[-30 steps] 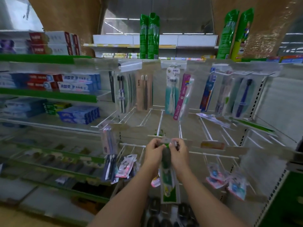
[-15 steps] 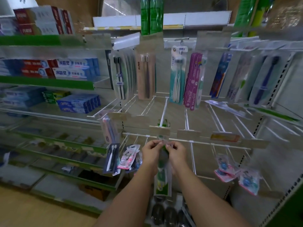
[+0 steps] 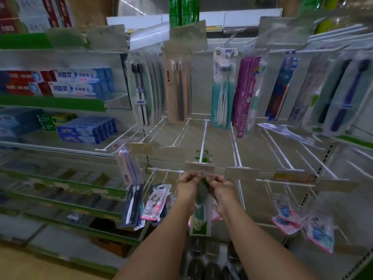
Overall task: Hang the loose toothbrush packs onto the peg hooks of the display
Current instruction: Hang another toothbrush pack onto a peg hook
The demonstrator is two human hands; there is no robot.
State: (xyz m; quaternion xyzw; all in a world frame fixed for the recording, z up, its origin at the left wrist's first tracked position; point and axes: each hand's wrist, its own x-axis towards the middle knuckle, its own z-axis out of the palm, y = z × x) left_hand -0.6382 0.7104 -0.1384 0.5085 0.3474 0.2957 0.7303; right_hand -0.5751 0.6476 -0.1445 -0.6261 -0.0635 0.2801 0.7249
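Shop shelving surrounds us. Green-edged shelves (image 3: pixel 52 103) on the left carry red-and-blue toothpaste boxes (image 3: pixel 80 81) with Chinese lettering, and ahead of us is a display of white wire peg hooks (image 3: pixel 203 138). Flat blister packs hang on the top row: a beige card pack marked AUBO (image 3: pixel 178 87), then a teal pack (image 3: pixel 222 87) and purple packs (image 3: pixel 245 93), both reading Doctor. Our left hand (image 3: pixel 186 185) and right hand (image 3: pixel 223 187) each pinch the top edge of a green toothbrush pack (image 3: pixel 200 211). It hangs between our wrists, just under a blurred price tag (image 3: pixel 199 167) at a middle-row hook's tip. We cannot tell whether its hole is on the hook. Soft pink-edged pouches (image 3: pixel 321 233) hang at lower right.
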